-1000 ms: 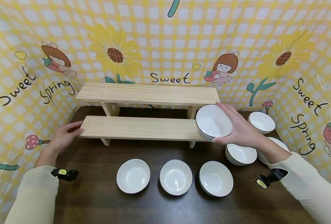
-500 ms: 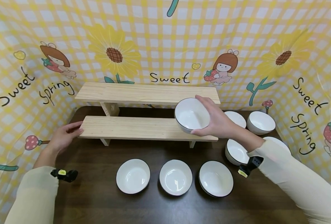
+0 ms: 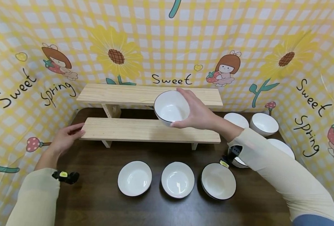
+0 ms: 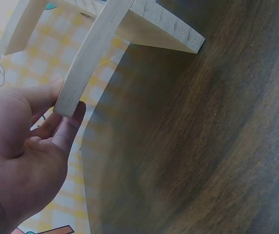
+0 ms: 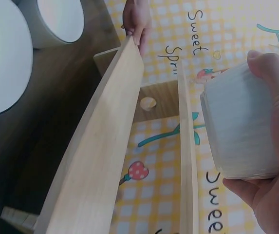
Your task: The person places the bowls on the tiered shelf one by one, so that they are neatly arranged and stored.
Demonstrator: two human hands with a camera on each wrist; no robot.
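A white bowl with a dark rim (image 3: 171, 106) is gripped in my right hand (image 3: 199, 111), thumb and fingers on opposite sides of it. It is held in the air in front of the two-tier wooden shelf (image 3: 150, 129), overlapping both boards in the head view. In the right wrist view the bowl's ribbed outside (image 5: 239, 126) shows, tilted. At the lower board's left end my left hand (image 3: 65, 138) pinches the board. The left wrist view shows its thumb on one face and fingers on the other around the board end (image 4: 73, 97).
Three white bowls stand in a front row: left (image 3: 135, 178), middle (image 3: 178, 180) and right (image 3: 218, 181). Several more bowls (image 3: 264, 124) are grouped at the right, partly behind my right arm. A yellow checked cloth (image 3: 167, 40) surrounds the dark wooden table (image 3: 99, 201).
My right hand has carried the bowl leftward and slightly up, from the shelf's right end to nearer its middle. The left hand keeps its place on the lower board.
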